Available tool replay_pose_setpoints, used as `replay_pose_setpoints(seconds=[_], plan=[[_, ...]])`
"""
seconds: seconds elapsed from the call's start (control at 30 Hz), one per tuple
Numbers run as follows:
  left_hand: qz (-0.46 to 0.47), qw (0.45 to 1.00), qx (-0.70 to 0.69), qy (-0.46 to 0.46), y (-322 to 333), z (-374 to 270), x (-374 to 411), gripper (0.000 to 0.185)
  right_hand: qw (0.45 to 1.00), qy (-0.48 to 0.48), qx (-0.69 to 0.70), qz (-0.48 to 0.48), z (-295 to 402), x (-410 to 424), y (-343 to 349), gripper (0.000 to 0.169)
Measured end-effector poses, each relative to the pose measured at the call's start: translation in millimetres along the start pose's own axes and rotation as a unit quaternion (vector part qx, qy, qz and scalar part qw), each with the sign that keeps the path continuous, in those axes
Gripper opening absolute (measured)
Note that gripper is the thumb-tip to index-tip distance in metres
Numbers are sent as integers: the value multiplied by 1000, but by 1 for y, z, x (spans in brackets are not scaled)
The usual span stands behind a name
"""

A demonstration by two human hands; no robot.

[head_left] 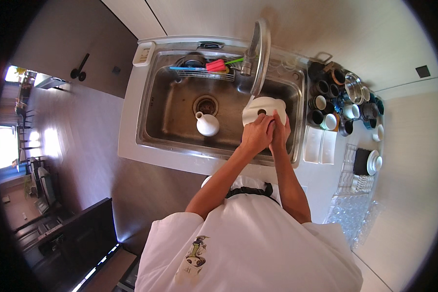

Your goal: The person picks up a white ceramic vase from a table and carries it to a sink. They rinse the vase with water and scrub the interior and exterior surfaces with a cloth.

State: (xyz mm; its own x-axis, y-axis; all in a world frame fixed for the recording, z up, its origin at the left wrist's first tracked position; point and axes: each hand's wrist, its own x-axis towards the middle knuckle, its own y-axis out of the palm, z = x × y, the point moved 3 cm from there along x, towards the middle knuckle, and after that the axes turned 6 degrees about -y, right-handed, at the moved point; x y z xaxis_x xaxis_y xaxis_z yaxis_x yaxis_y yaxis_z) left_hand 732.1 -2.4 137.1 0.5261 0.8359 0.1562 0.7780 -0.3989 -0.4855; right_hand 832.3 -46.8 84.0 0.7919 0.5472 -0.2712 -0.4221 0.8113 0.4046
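Both hands are over the right side of the stainless steel sink (175,124), close together on a white ceramic vessel (253,107) with a dark round hole. My left hand (256,134) lies across its near side by the hole. My right hand (280,131) grips its near right side, fingers beside the left hand's. The vessel is below the spout of the curved metal faucet (265,54). A white bottle-shaped vase (208,126) with a narrow neck lies tilted in the sink, near the drain (205,105).
A wire rack (204,75) with a red-headed brush (216,65) hangs at the sink's back wall. Many cups (328,121) and glass bowls (354,87) crowd the right counter, near a white rectangular tray (320,146). A white soap dish (143,54) sits at the back left corner.
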Motion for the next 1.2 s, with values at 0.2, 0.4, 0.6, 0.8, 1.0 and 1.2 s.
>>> replay_pose_setpoints(seconds=[0.2,0.4,0.6,0.8,1.0,1.2], plan=[[-93,994,22,-59,4,-3,-3,22,997,-41,-53,45,17,7,-1,51],[-189,971,6,-146,-1,46,-6,25,998,-37,-47,4,8,8,-10,67],[-101,848,-205,-479,-22,71,-11,27,992,40,123,-4,-15,15,-27,57],[-188,858,-311,-364,-22,66,-16,18,989,74,101,81,-16,15,-25,54],[-205,970,-75,-102,-31,32,4,14,992,95,72,35,-16,14,-26,51],[-177,980,-68,-59,-23,23,6,14,991,108,75,12,-22,10,-28,56]])
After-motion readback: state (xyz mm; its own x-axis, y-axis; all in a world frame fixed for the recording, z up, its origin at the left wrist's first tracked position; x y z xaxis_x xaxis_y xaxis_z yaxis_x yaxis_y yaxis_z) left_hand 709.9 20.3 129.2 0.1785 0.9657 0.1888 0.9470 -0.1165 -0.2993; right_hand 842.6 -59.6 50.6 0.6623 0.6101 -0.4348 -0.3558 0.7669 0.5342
